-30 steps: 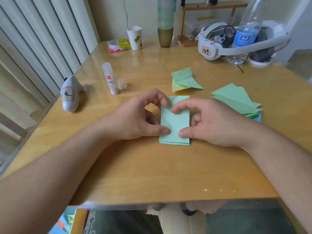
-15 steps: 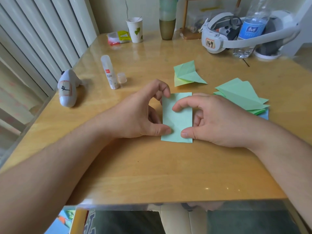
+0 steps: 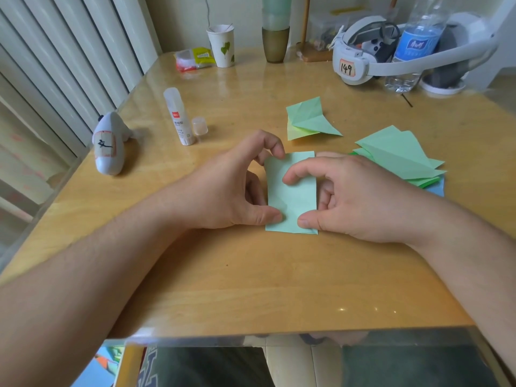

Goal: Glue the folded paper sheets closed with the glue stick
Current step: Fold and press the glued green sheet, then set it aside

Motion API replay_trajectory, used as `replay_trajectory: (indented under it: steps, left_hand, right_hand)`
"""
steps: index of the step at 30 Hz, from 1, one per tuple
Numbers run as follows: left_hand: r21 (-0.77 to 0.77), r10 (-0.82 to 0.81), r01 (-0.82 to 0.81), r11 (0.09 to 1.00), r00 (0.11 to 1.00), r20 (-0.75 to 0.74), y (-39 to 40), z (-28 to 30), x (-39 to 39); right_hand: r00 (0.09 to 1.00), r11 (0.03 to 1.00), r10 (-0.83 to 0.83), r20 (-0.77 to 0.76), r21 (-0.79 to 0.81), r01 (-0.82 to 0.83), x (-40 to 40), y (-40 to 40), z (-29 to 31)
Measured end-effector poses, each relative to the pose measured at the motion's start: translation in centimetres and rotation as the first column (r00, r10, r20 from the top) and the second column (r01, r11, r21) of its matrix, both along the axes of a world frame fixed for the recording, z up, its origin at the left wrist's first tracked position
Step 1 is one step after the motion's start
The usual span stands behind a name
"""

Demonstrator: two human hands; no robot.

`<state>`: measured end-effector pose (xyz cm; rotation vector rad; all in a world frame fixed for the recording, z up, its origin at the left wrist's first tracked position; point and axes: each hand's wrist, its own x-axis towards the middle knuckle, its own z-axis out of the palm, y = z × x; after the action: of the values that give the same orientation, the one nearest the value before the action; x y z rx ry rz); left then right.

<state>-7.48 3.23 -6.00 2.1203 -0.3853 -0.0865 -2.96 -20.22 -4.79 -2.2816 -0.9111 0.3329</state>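
Now both hands [image 3: 229, 188] [image 3: 354, 196] pinch folded sheet [image 3: 291, 196] flat.

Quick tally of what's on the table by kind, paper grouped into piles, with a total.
Folded paper, pieces or piles: 3 (the folded sheet under both hands, a green-yellow piece, a stack)
Glue stick: 1
Glue cap: 1
Cups: 2 (paper cup, tumbler)
Water bottle: 1
Headset: 1
Controller: 1
Snack packet: 1
Total: 11
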Motion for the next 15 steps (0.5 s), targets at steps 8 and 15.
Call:
replay_trajectory:
  steps: [8,15]
  left_hand:
    - [0.109,0.002,-0.008,0.994,0.999,0.055,-0.41,0.48,-0.48]
    - [0.193,0.001,-0.019,0.981,0.996,0.089,-0.61,0.67,-0.56]
  right_hand:
    - [1.000,1.000,0.019,0.012,-0.010,-0.019,0.15,-0.01,-0.08]
    - [0.999,0.999,0.036,0.030,-0.028,-0.035,0.15,0.03,-0.01]
